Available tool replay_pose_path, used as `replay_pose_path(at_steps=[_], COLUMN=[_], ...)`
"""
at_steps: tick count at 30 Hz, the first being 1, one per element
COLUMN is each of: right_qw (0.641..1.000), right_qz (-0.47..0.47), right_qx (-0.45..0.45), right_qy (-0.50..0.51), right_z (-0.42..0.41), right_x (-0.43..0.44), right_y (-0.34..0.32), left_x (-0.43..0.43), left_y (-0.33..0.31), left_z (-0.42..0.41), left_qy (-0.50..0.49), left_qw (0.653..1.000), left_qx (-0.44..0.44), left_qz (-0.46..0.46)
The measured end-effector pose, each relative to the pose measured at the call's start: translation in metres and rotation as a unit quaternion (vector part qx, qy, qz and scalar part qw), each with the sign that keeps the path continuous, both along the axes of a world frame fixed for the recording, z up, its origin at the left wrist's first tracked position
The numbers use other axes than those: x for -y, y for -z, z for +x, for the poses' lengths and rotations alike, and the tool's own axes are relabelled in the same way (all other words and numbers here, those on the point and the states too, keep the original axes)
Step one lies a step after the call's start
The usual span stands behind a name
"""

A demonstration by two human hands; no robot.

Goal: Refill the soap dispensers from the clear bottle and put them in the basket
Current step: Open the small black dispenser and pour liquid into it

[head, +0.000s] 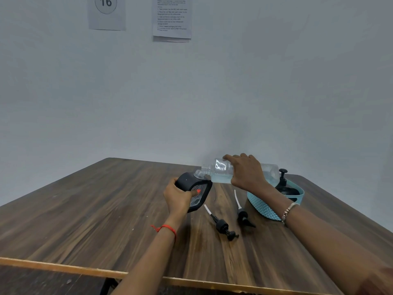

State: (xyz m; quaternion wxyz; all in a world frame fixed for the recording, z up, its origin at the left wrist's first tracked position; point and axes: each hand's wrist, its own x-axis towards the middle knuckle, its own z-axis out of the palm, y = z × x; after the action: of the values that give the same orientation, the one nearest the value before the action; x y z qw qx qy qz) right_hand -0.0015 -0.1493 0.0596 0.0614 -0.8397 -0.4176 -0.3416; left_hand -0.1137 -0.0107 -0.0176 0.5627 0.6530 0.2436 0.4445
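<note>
My left hand (178, 198) grips a black soap dispenser (196, 189), tilted with its open clear neck up to the right and no pump on it. My right hand (246, 172) holds the clear bottle (221, 171) almost on its side, mouth pointing left at the dispenser's neck, pale bluish liquid pooled along its lower side. Two black pump heads (222, 226) (244, 217) with white tubes lie on the table between my arms. A light blue basket (263, 206) stands at the right, behind my right wrist, with another black dispenser (284, 185), pump on, inside it.
The wooden table (85, 209) reaches to a pale wall at the back, and its light front edge runs along the bottom. Two paper sheets hang on the wall, one marked 16 (106, 5) and one with printed text (172, 18).
</note>
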Motion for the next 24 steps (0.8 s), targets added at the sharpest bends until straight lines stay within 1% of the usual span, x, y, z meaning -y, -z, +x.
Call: replay_pose_path(at_steps=[24], right_qw=[1.0], right_qz=[-0.006], right_qx=[0.0], right_qy=[-0.008], right_z=[-0.0066], right_x=[-0.0048], right_y=[-0.0005], left_x=[-0.0053], left_y=[0.0036], left_z=[-0.0029], left_qy=[-0.005], left_qw=[1.0], left_qx=[0.001], left_qz=[-0.015])
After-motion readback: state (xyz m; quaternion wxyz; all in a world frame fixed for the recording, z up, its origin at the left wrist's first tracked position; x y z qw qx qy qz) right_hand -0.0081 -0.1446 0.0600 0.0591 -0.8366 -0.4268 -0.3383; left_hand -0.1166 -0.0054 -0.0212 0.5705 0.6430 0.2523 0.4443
